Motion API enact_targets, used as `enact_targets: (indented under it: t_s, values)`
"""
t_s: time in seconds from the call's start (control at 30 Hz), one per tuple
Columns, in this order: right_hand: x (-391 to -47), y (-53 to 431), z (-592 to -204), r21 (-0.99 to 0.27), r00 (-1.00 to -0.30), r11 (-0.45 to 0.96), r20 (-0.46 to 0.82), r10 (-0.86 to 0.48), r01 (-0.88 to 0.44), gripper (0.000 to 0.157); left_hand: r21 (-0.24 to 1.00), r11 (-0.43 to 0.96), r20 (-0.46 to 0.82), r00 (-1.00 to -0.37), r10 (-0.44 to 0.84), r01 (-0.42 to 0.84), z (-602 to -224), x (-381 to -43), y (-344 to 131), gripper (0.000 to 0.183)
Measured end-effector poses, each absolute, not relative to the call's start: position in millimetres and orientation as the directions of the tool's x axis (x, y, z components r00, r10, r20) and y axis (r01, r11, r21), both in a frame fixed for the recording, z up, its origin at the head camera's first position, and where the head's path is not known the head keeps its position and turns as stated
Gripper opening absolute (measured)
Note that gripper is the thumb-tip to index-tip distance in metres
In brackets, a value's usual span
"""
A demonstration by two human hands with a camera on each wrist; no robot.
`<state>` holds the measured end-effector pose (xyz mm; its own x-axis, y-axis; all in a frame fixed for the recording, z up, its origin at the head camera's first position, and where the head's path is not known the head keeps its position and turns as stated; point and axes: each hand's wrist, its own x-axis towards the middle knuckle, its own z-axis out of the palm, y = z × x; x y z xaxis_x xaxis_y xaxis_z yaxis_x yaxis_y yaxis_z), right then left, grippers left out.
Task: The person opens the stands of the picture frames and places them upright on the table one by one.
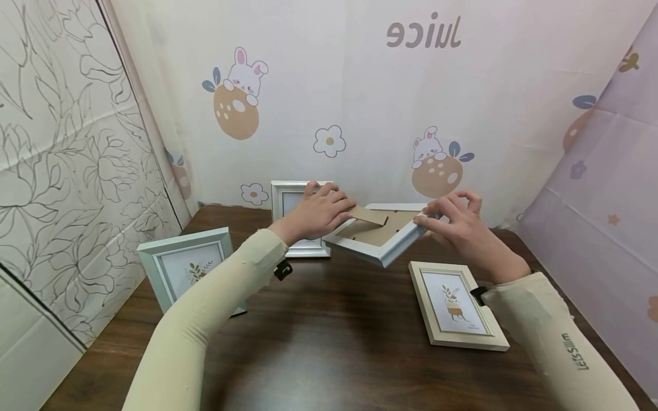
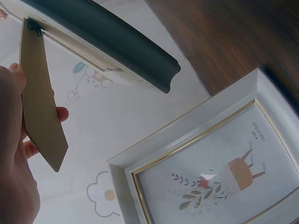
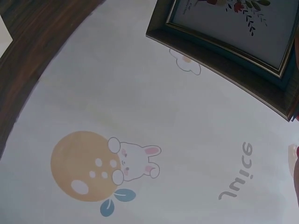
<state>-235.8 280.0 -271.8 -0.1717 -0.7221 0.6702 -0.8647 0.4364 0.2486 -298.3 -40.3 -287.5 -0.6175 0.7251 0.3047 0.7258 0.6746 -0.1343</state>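
Note:
A light-coloured picture frame [image 1: 382, 254] is held tilted above the table, its brown backing turned up. My right hand [image 1: 460, 228] grips its right edge between thumb and fingers. My left hand [image 1: 321, 211] pinches the brown stand leg [image 1: 369, 215], which is swung out from the backing. Thumb and fingertips on either side of that leg [image 2: 39, 98] show in the left wrist view. From below, the right wrist view shows the frame's front with a floral print [image 3: 243, 23]; only slivers of the right fingers appear at that view's edge.
A white picture frame [image 1: 276, 200] stands behind my left hand. At the left a pale green frame [image 1: 150, 262] stands upright on the brown wooden table [image 1: 329, 342]. A cream frame [image 1: 430, 322] lies face up by my right forearm. A printed cloth [image 1: 360, 85] hangs behind.

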Motion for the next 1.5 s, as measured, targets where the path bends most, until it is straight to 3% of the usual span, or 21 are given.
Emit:
enact_targets:
  t_s: [0.1,0.17,0.27,0.4,0.53,0.77,0.87,1.03,1.5]
  values:
    - [-234.9,278.6,-272.0,0.254,-0.169,0.442,0.675,-0.719,-0.860,0.039,-0.124,0.677,0.298,-0.623,0.723,0.726,-289.6,-298.3,-40.4,0.045]
    - [-234.2,278.2,-271.9,0.257,-0.169,0.442,0.673,-0.720,-0.859,0.042,-0.119,0.679,0.290,-0.629,0.721,0.724,-291.2,-298.4,-40.4,0.046]
    - [-233.6,278.2,-271.7,0.256,-0.167,0.432,0.665,-0.728,-0.865,0.016,-0.106,0.682,0.285,-0.635,0.718,0.723,-293.3,-298.6,-40.6,0.046]
    - [-233.4,278.4,-271.4,0.247,-0.172,0.425,0.656,-0.734,-0.871,0.048,-0.093,0.681,0.286,-0.636,0.717,0.726,-294.2,-298.5,-41.1,0.047]
    - [-234.2,277.4,-270.9,0.260,-0.168,0.431,0.659,-0.733,-0.864,0.026,-0.070,0.681,0.297,-0.636,0.712,0.729,-292.8,-298.6,-42.0,0.046]
    - [-234.7,276.6,-266.8,0.283,-0.168,0.446,0.656,-0.736,-0.849,0.028,-0.024,0.692,0.305,-0.654,0.692,0.721,-288.8,-297.7,-46.0,0.050]
    - [-234.3,276.5,-265.0,0.283,-0.174,0.455,0.658,-0.732,-0.844,0.022,-0.014,0.693,0.321,-0.653,0.686,0.721,-286.8,-296.4,-47.5,0.053]
    - [-235.9,275.5,-263.6,0.271,-0.170,0.470,0.691,-0.703,-0.840,0.043,-0.024,0.699,0.359,-0.647,0.673,0.714,-285.6,-293.6,-50.6,0.055]
    - [-237.5,276.5,-259.6,0.203,-0.273,0.557,0.707,-0.653,-0.805,0.048,-0.061,0.734,0.497,-0.618,0.610,0.676,-287.6,-277.0,-62.0,0.060]
